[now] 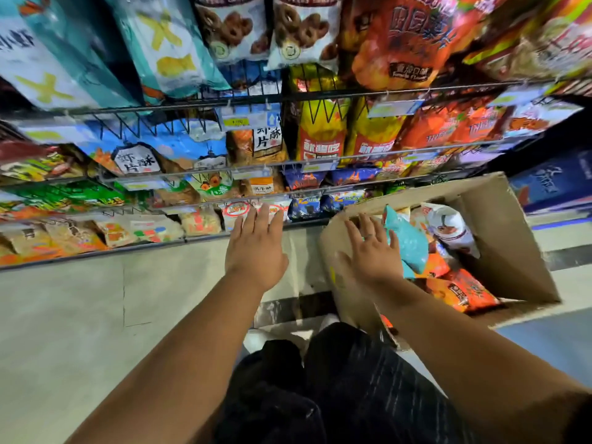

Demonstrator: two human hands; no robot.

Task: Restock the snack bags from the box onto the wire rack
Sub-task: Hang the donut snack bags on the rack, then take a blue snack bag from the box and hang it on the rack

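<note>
A cardboard box (503, 238) stands open on the floor at the right, holding several snack bags: a teal bag (408, 243), a white bag (448, 225) and orange bags (461, 291). The wire rack (205, 171) fills the upper half of the view, its tiers packed with bags. My left hand (256, 248) hovers with straight fingers in front of the lowest tier, holding nothing. My right hand (373, 248) reaches over the box's near-left wall, fingers spread and empty, its fingertips next to the teal bag.
Pale concrete floor (96, 315) lies in front of the rack. My dark trousers and white shoes (256, 338) show at the bottom centre. A dark blue display (557, 184) stands behind the box at the right.
</note>
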